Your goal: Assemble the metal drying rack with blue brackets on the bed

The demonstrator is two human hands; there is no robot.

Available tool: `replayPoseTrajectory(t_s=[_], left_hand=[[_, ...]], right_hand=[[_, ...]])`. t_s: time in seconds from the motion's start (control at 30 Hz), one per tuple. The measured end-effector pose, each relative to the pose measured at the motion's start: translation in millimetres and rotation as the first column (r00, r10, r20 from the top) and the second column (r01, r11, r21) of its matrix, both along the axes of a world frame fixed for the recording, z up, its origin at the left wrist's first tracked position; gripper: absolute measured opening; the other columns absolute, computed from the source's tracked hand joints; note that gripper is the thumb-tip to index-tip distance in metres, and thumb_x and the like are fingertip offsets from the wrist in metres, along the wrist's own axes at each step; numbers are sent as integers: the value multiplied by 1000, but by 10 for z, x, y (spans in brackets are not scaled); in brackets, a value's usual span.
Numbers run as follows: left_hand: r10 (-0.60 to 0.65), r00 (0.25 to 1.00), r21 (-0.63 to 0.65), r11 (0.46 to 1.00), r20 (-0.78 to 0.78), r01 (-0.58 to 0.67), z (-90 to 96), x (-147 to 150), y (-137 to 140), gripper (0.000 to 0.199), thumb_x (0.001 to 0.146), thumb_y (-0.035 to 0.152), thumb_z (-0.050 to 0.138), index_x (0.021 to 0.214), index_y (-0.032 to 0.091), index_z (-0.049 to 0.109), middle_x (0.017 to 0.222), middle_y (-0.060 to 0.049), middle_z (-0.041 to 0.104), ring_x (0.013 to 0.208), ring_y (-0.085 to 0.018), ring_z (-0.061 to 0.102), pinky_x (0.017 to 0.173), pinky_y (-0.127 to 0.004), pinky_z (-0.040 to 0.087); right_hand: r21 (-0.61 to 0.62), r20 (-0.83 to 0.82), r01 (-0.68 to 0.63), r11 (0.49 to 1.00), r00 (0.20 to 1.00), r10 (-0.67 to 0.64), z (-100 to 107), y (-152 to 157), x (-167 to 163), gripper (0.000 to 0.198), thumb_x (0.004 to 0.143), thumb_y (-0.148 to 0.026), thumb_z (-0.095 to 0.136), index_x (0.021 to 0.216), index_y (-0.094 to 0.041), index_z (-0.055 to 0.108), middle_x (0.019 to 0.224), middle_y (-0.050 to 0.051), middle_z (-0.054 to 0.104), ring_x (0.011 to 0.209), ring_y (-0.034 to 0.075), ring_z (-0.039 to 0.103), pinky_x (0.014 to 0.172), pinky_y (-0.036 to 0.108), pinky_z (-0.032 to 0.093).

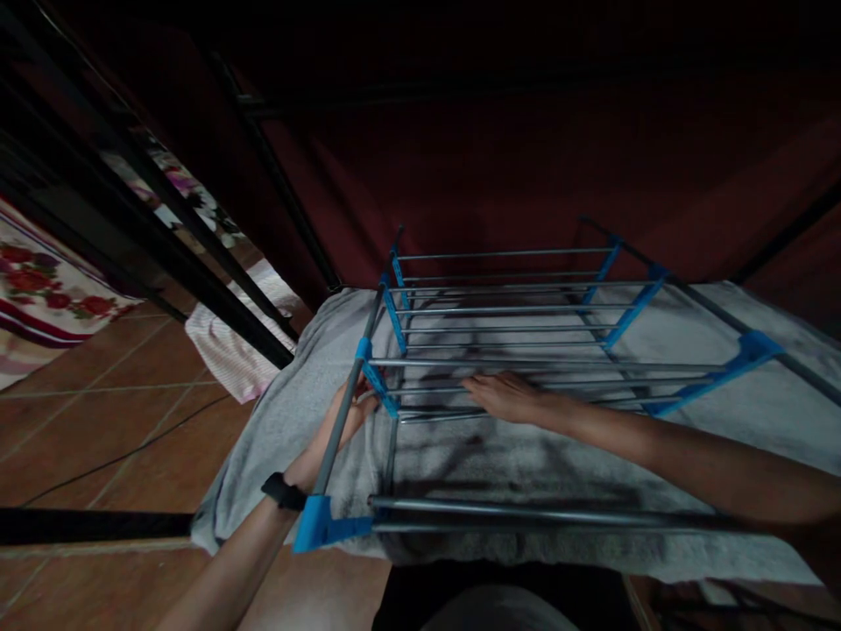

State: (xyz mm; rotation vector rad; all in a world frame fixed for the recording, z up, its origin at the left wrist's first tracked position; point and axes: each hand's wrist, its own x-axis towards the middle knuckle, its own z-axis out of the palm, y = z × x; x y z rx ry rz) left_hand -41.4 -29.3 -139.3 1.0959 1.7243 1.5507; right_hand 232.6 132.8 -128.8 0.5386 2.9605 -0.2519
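Note:
A rack of grey metal rods (499, 361) with blue plastic brackets lies across a grey blanket. At its left side, my left hand (351, 414) reaches behind the upright pole (340, 429), with its fingers against a blue bracket (379, 386) where rods meet it; part of the hand is hidden by the pole. My right hand (505, 397) is laid over the middle rods, its fingers bent around one of them. Nearest to me, a blue corner piece (321, 524) joins the pole to a thick front rod (526, 508). A dark band (284, 492) circles my left wrist.
The grey blanket (276, 447) covers the surface under the rack. Dark metal posts (164, 219) stand at the left, with a dark red wall (526, 166) behind. Tiled floor (131, 429), a cable (131, 451), striped cloth (229, 342) and flowered fabric (53, 289) lie leftward.

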Motion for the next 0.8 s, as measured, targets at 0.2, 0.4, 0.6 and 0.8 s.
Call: replayPoseTrajectory(t_s=[0.2, 0.4, 0.6, 0.8], left_hand=[[-85, 996, -28, 996, -35, 84, -38, 41, 98, 35, 65, 40, 81, 94, 26, 66, 91, -5, 69, 92, -29, 65, 88, -48, 53], [-125, 992, -24, 992, -22, 124, -72, 32, 100, 43, 70, 40, 78, 107, 24, 62, 89, -3, 66, 90, -24, 64, 83, -41, 54], [-119, 992, -11, 993, -50, 119, -136, -20, 114, 43, 70, 40, 79, 104, 22, 62, 93, -3, 64, 89, -20, 62, 81, -35, 53], [-106, 991, -35, 994, -76, 104, -145, -33, 125, 43, 67, 48, 81, 95, 21, 63, 92, -3, 66, 86, -20, 63, 80, -36, 54]], right_hand=[[-4, 1, 20, 1000, 1000, -20, 168, 41, 0, 27, 107, -34, 36, 111, -19, 57, 104, 8, 71, 85, 20, 68, 65, 28, 41], [-2, -93, -9, 1000, 996, 9, 314, 89, 10, 25, 108, -34, 36, 109, -19, 56, 100, 7, 70, 83, 18, 66, 66, 28, 39], [27, -49, 1, 1000, 999, 0, 202, 2, 24, 27, 107, -35, 35, 108, -19, 57, 102, 8, 70, 85, 20, 68, 66, 29, 40], [16, -29, 15, 1000, 999, -14, 203, -5, 12, 27, 107, -37, 37, 110, -19, 57, 103, 9, 71, 87, 21, 69, 67, 29, 42]])
